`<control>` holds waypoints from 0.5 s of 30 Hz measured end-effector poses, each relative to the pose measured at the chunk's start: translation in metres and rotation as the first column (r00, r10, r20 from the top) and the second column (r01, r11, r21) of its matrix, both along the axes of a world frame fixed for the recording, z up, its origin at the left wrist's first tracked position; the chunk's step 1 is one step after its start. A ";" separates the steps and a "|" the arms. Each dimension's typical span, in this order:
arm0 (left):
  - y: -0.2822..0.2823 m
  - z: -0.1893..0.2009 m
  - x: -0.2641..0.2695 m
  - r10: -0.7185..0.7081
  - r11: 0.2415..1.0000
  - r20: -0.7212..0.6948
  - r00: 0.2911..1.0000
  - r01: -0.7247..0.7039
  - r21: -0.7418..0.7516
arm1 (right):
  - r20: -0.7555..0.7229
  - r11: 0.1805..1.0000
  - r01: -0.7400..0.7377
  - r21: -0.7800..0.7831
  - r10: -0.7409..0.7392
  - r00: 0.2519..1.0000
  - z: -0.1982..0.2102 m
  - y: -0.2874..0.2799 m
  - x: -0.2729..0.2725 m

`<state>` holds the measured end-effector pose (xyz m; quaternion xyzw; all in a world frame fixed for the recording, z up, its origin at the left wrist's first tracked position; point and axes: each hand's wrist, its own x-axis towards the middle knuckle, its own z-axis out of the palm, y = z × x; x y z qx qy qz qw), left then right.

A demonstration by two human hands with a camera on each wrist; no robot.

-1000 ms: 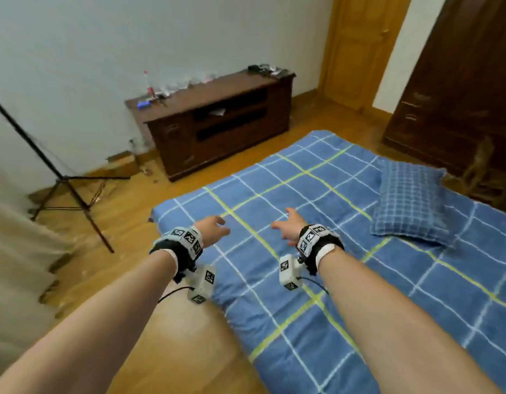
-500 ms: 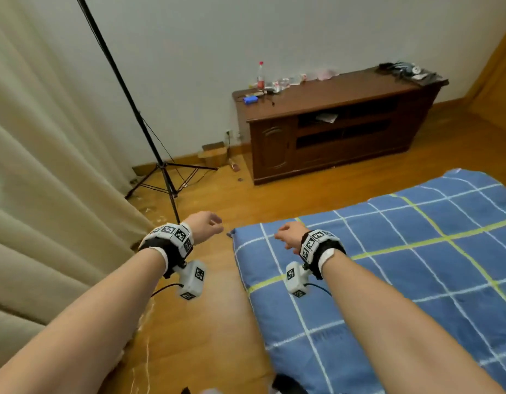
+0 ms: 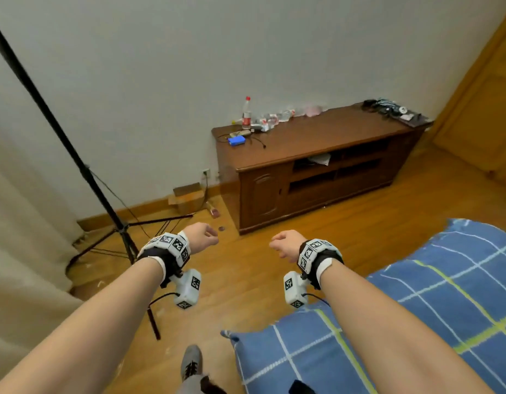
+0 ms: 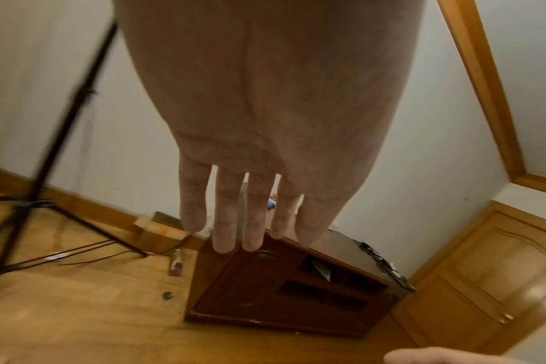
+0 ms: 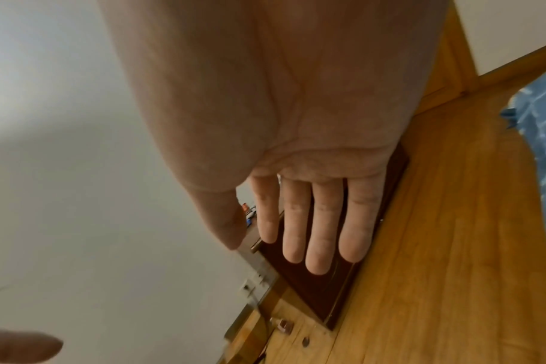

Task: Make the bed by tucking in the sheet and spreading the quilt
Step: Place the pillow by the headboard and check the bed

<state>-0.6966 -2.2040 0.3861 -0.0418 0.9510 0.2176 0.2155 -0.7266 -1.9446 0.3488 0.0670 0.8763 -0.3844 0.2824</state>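
The bed with its blue checked sheet [image 3: 416, 322] fills the lower right of the head view; a strip of the sheet [image 5: 543, 138] also shows at the right edge of the right wrist view. Both my arms reach out over the wooden floor, left of the bed. My left hand [image 3: 202, 238] hangs in the air with relaxed fingers [image 4: 223, 221] and holds nothing. My right hand [image 3: 284, 245] is likewise empty, its fingers [image 5: 318, 231] loosely extended. Neither hand touches the sheet. No quilt is in view.
A dark wooden TV cabinet [image 3: 317, 172] with bottles and cables on top stands against the wall ahead. A black tripod [image 3: 115, 223] stands at the left by a beige curtain [image 3: 21, 251]. A small cardboard box [image 3: 187, 196] lies by the skirting. My shoe [image 3: 190, 362] is on the floor.
My view has swung left, away from the bed and pillow toward the wall and cabinet. Both hands have left the sheet and now hover over the floor.
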 end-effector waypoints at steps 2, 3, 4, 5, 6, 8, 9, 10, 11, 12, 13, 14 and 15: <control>-0.013 0.007 -0.084 -0.073 0.997 -0.013 0.997 0.073 -0.013 | -0.030 0.997 0.078 0.021 -0.078 0.997 0.002 -0.012 -0.054; -0.017 0.010 -0.123 -0.111 0.994 -0.022 0.994 0.111 -0.008 | -0.030 0.994 0.099 0.035 -0.098 0.995 0.002 -0.018 -0.079; -0.017 0.012 -0.157 -0.149 0.989 -0.028 0.988 0.149 0.000 | -0.022 0.991 0.120 0.051 -0.119 0.993 0.005 -0.022 -0.100; -0.016 0.015 -0.190 -0.195 0.981 -0.028 0.980 0.196 0.012 | -0.012 0.990 0.130 0.054 -0.130 0.991 0.007 -0.026 -0.122; -0.012 0.018 -0.222 -0.249 0.968 -0.017 0.968 0.250 0.021 | 0.003 0.989 0.139 0.055 -0.139 0.990 0.011 -0.029 -0.142; -0.002 0.017 -0.282 -0.328 0.944 0.016 0.944 0.327 0.048 | 0.031 0.984 0.174 0.047 -0.175 0.984 0.015 -0.027 -0.182; 0.007 0.015 -0.313 -0.363 0.931 0.033 0.931 0.360 0.058 | 0.025 0.978 0.205 0.044 -0.206 0.978 0.015 -0.021 -0.204; 0.017 0.012 -0.340 -0.398 0.917 0.046 0.916 0.396 0.058 | 0.018 0.970 0.236 0.050 -0.237 0.971 0.016 -0.014 -0.223; 0.028 0.009 -0.366 -0.432 0.901 0.052 0.900 0.429 0.065 | 0.014 0.961 0.274 0.042 -0.274 0.961 0.014 -0.007 -0.241; 0.039 0.006 -0.389 -0.447 0.894 0.054 0.893 0.443 0.067 | 0.018 0.944 0.325 0.050 -0.326 0.945 0.012 0.002 -0.260; 0.050 0.004 -0.411 -0.477 0.878 0.054 0.877 0.473 0.079 | 0.017 0.934 0.353 0.054 -0.355 0.935 0.009 0.010 -0.279; 0.057 0.007 -0.418 -0.494 0.868 0.078 0.866 0.487 0.100 | 0.028 0.924 0.379 0.049 -0.380 0.925 0.011 0.013 -0.288; 0.066 0.003 -0.429 -0.509 0.859 0.086 0.856 0.500 0.109 | 0.049 0.921 0.388 0.047 -0.390 0.920 0.005 0.020 -0.300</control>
